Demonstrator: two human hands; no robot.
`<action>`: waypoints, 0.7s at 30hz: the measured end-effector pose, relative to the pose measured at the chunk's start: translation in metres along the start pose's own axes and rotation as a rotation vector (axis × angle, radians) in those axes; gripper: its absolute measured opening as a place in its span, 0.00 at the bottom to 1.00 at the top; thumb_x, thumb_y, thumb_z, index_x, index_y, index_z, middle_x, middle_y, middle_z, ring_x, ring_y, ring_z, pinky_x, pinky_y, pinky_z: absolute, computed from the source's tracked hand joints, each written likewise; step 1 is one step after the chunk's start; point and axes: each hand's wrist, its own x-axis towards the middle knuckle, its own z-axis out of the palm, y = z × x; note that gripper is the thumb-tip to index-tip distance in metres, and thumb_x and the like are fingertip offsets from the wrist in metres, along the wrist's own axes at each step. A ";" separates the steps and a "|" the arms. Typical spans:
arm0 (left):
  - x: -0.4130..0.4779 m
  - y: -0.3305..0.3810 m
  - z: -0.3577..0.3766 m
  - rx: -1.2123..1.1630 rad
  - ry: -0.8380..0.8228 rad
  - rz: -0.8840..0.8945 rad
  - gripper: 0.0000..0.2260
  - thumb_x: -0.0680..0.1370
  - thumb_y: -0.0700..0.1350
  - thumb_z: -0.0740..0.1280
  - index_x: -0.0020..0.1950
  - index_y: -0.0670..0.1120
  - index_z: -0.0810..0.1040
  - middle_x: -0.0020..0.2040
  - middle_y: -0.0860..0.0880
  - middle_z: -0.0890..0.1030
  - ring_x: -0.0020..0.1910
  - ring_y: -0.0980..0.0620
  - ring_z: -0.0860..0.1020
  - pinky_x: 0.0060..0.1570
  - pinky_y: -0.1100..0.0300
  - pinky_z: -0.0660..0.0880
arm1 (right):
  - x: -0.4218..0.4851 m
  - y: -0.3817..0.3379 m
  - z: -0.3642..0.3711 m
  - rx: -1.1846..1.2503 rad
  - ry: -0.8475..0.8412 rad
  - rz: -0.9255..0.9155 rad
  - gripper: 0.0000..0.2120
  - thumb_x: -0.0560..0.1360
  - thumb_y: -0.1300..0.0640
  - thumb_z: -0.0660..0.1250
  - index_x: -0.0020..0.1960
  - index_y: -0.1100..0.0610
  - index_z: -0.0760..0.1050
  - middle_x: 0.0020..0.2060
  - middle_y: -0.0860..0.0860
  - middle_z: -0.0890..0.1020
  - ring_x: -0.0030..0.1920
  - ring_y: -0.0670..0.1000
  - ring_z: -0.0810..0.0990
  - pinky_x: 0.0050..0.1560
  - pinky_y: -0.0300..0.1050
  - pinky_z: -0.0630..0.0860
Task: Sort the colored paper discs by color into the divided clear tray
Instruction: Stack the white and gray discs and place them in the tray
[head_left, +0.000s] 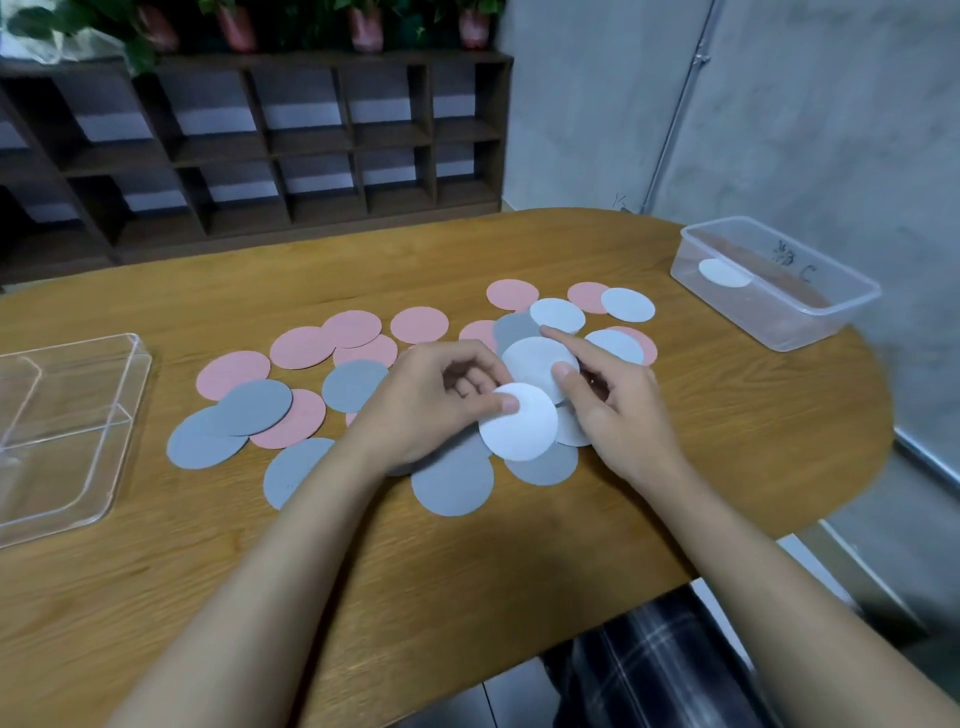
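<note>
Gathering whites from pile (304, 348) on counter (467, 571); left hand (431, 397) pinches white disc (519, 434); right hand (618, 410) pinches second white disc (535, 364); tray (132, 400) shows no discs; next, likely: carry both left into one compartment.

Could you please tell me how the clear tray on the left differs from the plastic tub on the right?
The divided tray is shallow; the tub is deeper. The tray has partitions inside; the tub shows none. The tray's visible part holds no discs, while the tub holds a lone white disc. The tub bears dark handwriting on its wall; the tray is unmarked. Both are clear plastic and stand on the wooden table.
</note>
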 end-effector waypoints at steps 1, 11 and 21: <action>0.001 -0.002 0.000 -0.026 0.037 0.005 0.06 0.74 0.41 0.80 0.48 0.46 0.84 0.38 0.49 0.81 0.34 0.54 0.74 0.39 0.64 0.74 | 0.000 -0.001 0.001 0.008 -0.007 0.006 0.18 0.82 0.53 0.63 0.72 0.49 0.78 0.32 0.52 0.74 0.34 0.47 0.69 0.36 0.38 0.67; 0.002 -0.007 0.016 0.062 0.365 0.098 0.07 0.75 0.45 0.79 0.51 0.49 0.87 0.39 0.51 0.84 0.35 0.56 0.78 0.41 0.61 0.78 | -0.002 -0.006 0.001 0.016 -0.094 -0.035 0.17 0.85 0.59 0.59 0.70 0.51 0.78 0.38 0.30 0.79 0.42 0.42 0.78 0.46 0.35 0.72; -0.001 0.004 0.026 0.108 0.455 0.123 0.05 0.74 0.47 0.79 0.48 0.49 0.88 0.41 0.54 0.84 0.38 0.52 0.81 0.42 0.59 0.79 | -0.003 -0.010 -0.005 -0.081 -0.074 -0.108 0.15 0.84 0.58 0.64 0.70 0.51 0.77 0.48 0.44 0.83 0.46 0.49 0.79 0.48 0.44 0.76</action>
